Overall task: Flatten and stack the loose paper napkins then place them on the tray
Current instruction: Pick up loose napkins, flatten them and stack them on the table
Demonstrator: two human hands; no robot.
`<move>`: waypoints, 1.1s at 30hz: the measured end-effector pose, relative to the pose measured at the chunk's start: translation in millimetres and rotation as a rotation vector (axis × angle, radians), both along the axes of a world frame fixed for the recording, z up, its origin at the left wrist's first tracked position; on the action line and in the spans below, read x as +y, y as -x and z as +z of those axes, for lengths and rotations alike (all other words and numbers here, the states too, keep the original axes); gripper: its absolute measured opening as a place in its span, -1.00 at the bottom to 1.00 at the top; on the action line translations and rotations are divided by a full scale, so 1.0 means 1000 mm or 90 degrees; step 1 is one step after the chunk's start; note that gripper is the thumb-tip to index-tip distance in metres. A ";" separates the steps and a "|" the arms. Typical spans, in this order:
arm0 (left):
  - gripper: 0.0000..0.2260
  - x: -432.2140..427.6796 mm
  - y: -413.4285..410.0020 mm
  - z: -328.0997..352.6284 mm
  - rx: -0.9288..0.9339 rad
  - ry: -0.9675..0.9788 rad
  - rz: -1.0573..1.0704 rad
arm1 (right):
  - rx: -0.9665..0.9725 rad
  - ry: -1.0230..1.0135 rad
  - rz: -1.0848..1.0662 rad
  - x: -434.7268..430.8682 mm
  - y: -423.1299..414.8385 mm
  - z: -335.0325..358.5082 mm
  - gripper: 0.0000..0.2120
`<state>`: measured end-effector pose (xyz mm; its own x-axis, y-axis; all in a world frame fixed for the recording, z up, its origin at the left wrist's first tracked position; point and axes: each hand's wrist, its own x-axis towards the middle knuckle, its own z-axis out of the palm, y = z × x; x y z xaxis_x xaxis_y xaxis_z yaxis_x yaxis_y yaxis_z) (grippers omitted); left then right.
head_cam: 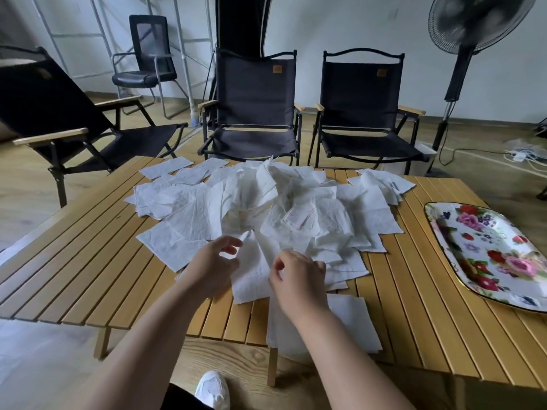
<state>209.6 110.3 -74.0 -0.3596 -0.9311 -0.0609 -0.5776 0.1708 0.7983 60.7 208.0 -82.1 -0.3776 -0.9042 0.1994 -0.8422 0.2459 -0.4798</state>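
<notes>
Count: table (pixel 88 261) 1; tray (pixel 485 253) 1; fan (pixel 473 22) 1; folding chairs 3 (pixel 44 102) (pixel 254 84) (pixel 359 87); office chair (pixel 148 39) 1; shoe (pixel 213 390) 1; hands 2: left hand (pixel 211 263), right hand (pixel 299 276). Napkins (pixel 236 202): one heap, too overlapped to count

Loose white napkins (pixel 266 208) heaped mid-table, floral tray (pixel 488 255) at the right.
Napkins lie crumpled and overlapping; a few flattened sheets (pixel 352 321) lie at the near edge.

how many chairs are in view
4: the left folding chair beside the table, the middle folding chair and the right folding chair behind it, and the office chair farther back at left. None looks hidden.
</notes>
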 end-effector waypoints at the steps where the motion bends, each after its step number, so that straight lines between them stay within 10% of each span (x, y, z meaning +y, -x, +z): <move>1: -0.69 -0.002 0.001 0.000 -0.001 0.006 0.000 | 0.001 0.029 0.005 0.003 0.003 0.002 -0.90; 10: -0.73 0.008 0.017 0.000 0.018 0.009 -0.019 | 0.006 -0.171 -0.056 -0.005 0.007 -0.017 -0.80; 25: -0.28 0.004 0.017 0.003 0.040 0.246 -0.104 | 0.012 0.375 0.194 0.043 0.052 0.046 -0.83; 33: -0.78 0.028 0.031 0.012 0.122 -0.052 -0.315 | -0.364 0.245 0.150 0.092 0.083 0.054 -0.79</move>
